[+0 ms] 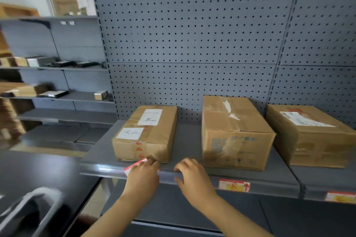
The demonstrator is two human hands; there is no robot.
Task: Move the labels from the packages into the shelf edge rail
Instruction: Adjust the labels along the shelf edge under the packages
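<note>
Left hand point(143, 174) pinches the red-and-white label point(134, 165), its long axis tilted toward 2 o'clock above the shelf edge rail point(107, 169) (nearer hand). Right hand point(192, 176), fingers relaxed, rests on the rail at 3 o'clock.

1 head view, wide-angle, looking forward and down, close to shelf edge rail point(192, 176).

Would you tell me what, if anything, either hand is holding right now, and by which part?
The left hand pinches a red-and-white label by its right end, at the shelf edge rail. The right hand rests on the rail, holding nothing.
</note>
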